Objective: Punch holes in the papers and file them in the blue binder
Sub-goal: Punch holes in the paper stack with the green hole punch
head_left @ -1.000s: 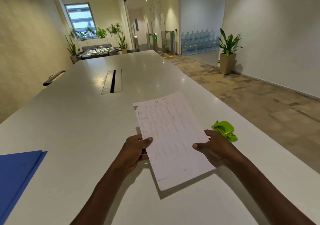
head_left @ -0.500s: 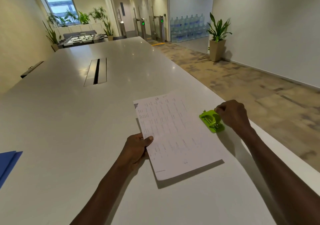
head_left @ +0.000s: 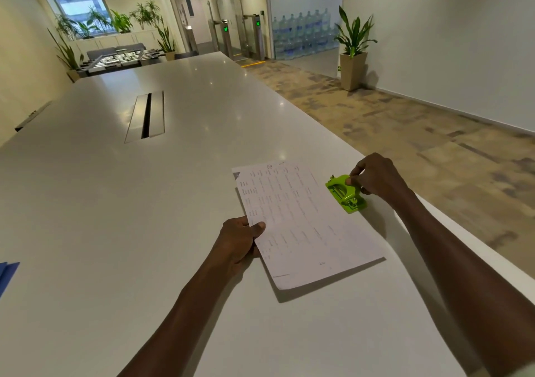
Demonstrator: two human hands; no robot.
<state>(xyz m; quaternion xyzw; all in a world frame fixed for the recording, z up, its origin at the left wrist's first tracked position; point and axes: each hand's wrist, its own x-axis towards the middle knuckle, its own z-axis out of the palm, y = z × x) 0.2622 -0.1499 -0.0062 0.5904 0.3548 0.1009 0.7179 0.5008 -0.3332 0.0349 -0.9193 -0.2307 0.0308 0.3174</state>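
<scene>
Across most of the view runs a long white table [head_left: 121, 231], glossy enough to catch the ceiling lights, with a grey cable hatch [head_left: 145, 116] set into its middle, far from the person. To the right of the table lies patterned flooring, and against the far right wall stands a potted plant [head_left: 353, 49] beside a stack of water bottles [head_left: 302, 33]. Nearer, on the table's right half, the papers [head_left: 304, 223] lie slanted, their near corner lifted slightly so that a shadow shows beneath it (whether this is one sheet or several cannot be told from this angle). At the left margin of the view a sliver of the blue binder [head_left: 7, 273] rests on the table, well apart from the papers. The left hand [head_left: 240, 242] pinches the papers' left edge, thumb on top of the printed face and the other fingers curled under the sheet. The right hand [head_left: 376, 178] is closed on the far end of the green hole punch [head_left: 344, 192], thumb and forefinger gripping its top while the remaining fingers fold behind it. The punch stands at the papers' right edge, its near end just touching or overlapping that edge, close to the table's right rim.
</scene>
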